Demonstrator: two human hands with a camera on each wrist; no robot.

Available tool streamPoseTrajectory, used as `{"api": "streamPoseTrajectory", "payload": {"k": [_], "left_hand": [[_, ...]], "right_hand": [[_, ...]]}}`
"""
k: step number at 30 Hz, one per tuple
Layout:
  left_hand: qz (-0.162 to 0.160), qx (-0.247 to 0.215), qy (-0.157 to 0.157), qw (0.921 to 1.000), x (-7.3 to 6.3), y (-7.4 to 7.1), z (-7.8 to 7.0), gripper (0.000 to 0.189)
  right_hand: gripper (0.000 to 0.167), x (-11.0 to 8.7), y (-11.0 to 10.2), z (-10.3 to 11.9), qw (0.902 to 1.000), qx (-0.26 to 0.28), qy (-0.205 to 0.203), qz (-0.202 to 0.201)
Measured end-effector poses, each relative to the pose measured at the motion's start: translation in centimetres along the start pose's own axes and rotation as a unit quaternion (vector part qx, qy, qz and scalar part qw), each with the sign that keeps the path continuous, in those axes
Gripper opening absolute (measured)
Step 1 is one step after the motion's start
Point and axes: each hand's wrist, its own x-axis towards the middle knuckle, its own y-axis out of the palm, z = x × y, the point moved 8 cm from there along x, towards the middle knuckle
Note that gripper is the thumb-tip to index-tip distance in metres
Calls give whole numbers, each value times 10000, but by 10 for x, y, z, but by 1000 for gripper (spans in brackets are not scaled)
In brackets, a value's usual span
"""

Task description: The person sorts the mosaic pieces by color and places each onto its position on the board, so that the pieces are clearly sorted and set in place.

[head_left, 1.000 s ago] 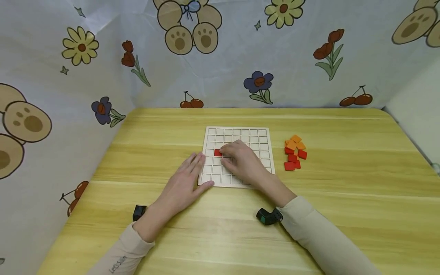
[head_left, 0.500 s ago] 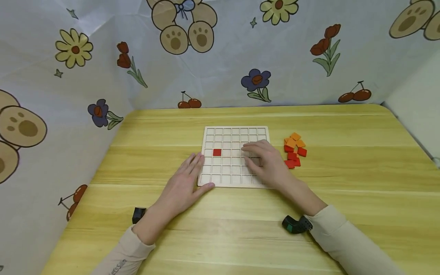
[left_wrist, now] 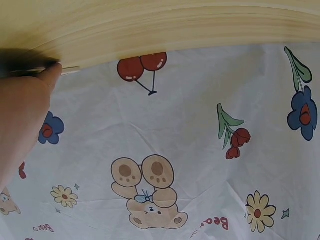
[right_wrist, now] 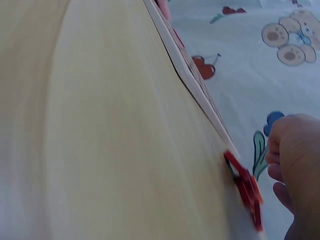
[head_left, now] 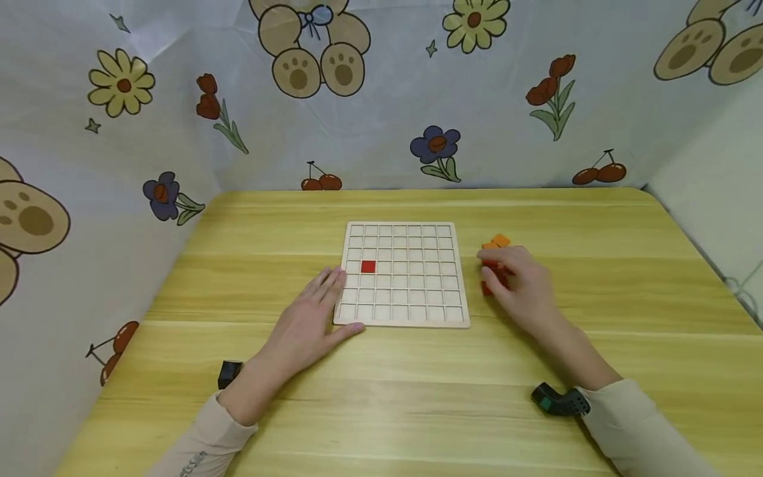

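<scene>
A pale wooden grid board (head_left: 417, 296) lies flat on the table, with one red square tile (head_left: 368, 266) in a cell near its left side. My left hand (head_left: 306, 324) rests at the board's left edge, fingers straight and thumb along the front left corner. To the right of the board, my right hand (head_left: 524, 285) hovers over a small pile of red tiles (right_wrist: 245, 187) and orange tiles (head_left: 501, 240), partly covering them. Its fingers are loosely bent, with a gap between thumb and fingertips. In the right wrist view that hand (right_wrist: 300, 160) is beside the pile.
The wooden table (head_left: 381, 397) runs back to a cloth (head_left: 381, 119) printed with bears and flowers. A black wrist camera (head_left: 560, 401) sits by the right wrist and another black camera (head_left: 229, 374) by the left.
My right hand has left the red tile in its cell and moved right, off the board, to the tile pile. The left hand stays at the board's edge.
</scene>
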Motion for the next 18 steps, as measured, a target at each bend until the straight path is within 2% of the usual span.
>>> {"api": "streamPoseTrajectory", "payload": {"k": [4,8,14,18], "left_hand": [[32,-23,32,10000,0,0,-1,102],[-4,-32,11,10000,0,0,-3,101],[-44,15,-5,10000,-2,-1,-4,101],[-83,62,33,9999,-1,-3,-6,101]], "right_hand": [[30,-10,-20,-17,9993,-115,278,-241],[27,-17,-33,-31,9973,-334,578,-296],[27,-24,-29,-46,9930,-487,1073,32],[28,-24,-26,-50,9925,-508,1111,95]]}}
